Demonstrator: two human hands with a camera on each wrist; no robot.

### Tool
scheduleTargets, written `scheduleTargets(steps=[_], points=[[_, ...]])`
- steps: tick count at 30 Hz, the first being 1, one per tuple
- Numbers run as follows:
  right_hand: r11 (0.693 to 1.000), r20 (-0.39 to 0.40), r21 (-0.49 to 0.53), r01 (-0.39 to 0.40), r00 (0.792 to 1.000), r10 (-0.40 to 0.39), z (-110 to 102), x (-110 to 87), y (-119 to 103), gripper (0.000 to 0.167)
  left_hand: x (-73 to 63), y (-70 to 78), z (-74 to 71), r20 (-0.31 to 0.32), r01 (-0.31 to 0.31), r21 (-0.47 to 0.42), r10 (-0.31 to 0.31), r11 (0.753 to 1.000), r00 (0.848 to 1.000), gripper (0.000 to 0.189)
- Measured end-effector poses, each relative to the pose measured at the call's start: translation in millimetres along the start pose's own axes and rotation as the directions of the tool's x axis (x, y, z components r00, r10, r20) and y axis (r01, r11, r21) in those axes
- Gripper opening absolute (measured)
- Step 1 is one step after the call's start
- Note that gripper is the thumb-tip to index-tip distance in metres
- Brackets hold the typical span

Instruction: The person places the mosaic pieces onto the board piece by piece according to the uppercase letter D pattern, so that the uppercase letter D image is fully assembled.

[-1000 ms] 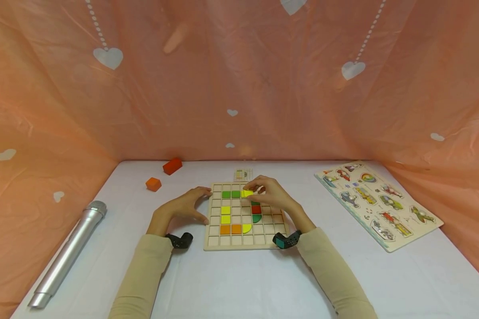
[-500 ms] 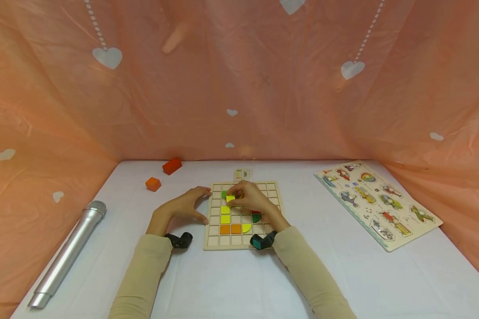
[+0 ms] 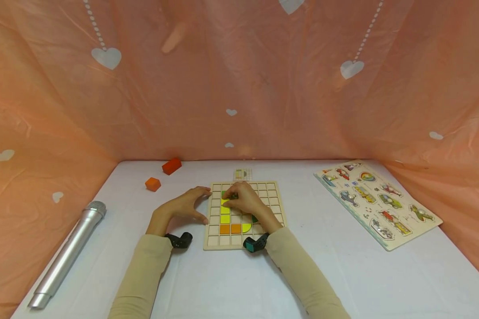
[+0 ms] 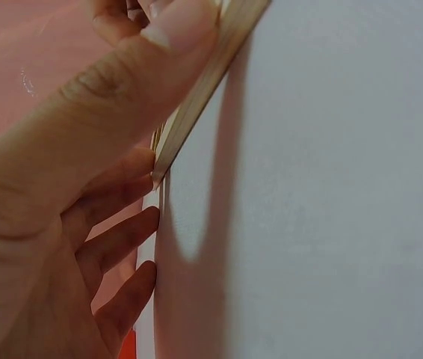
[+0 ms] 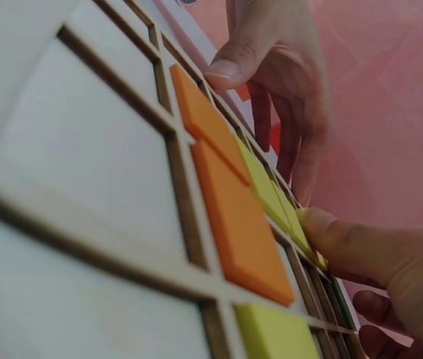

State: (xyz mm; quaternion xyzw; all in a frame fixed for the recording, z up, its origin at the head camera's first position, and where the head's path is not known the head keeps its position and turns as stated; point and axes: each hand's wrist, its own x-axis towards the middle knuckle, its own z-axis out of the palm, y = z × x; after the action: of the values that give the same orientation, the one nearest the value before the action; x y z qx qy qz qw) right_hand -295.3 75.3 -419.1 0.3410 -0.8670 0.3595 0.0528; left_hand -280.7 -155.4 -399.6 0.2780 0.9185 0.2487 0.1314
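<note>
My right hand (image 3: 244, 199) pinches a yellow square tile (image 3: 224, 202) over the left part of a wooden grid board (image 3: 213, 240). In the right wrist view, the thumb lies on that tile, in line with other yellow tiles (image 5: 253, 168). My left hand (image 3: 186, 204) rests against the board's left edge, thumb and fingers spread apart; the left wrist view shows the thumb (image 4: 185, 30) at the wooden rim. Below the yellow column sit two orange tiles (image 3: 230, 229) and a rounded yellow tile (image 3: 246, 228). Green and red tiles are mostly hidden behind my right hand.
A small printed grid card (image 3: 242, 174) lies just beyond the board. At the back left are a red block (image 3: 171, 166) and an orange cube (image 3: 153, 184). A silver microphone (image 3: 68, 253) lies at left, a picture knob puzzle (image 3: 377, 204) at right.
My right hand has carried the yellow tile leftward across the board from the upper right of the pattern, then slightly down to the left column. My left hand has stayed in place.
</note>
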Motion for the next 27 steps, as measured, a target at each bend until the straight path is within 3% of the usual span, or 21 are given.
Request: scheduleTargets(steps=[11, 17, 21, 27], points=[[0.980, 0.014, -0.182, 0.078, 0.997, -0.077, -2.6, 0.1, -3.6, 0.007, -1.3, 3.2, -0.9, 0.001, 0.012, 0.005, -0.012, 1.000, 1.000, 0.091], [0.965, 0.022, -0.248, 0.081, 0.997, -0.078, -4.7, 0.6, -8.1, 0.004, -0.4, 2.6, -0.3, 0.001, 0.010, -0.006, -0.010, 1.000, 1.000, 0.090], [0.967, 0.032, -0.235, 0.101, 0.995, -0.096, -5.7, 0.2, -8.7, 0.004, 0.0, 2.5, -0.6, 0.001, 0.006, -0.005, -0.006, 1.000, 1.000, 0.090], [0.987, 0.062, -0.102, 0.125, 0.991, -0.119, -9.4, -2.1, -0.8, 0.010, -0.3, 3.2, -0.5, 0.003, 0.014, -0.007, -0.014, 1.000, 1.000, 0.090]])
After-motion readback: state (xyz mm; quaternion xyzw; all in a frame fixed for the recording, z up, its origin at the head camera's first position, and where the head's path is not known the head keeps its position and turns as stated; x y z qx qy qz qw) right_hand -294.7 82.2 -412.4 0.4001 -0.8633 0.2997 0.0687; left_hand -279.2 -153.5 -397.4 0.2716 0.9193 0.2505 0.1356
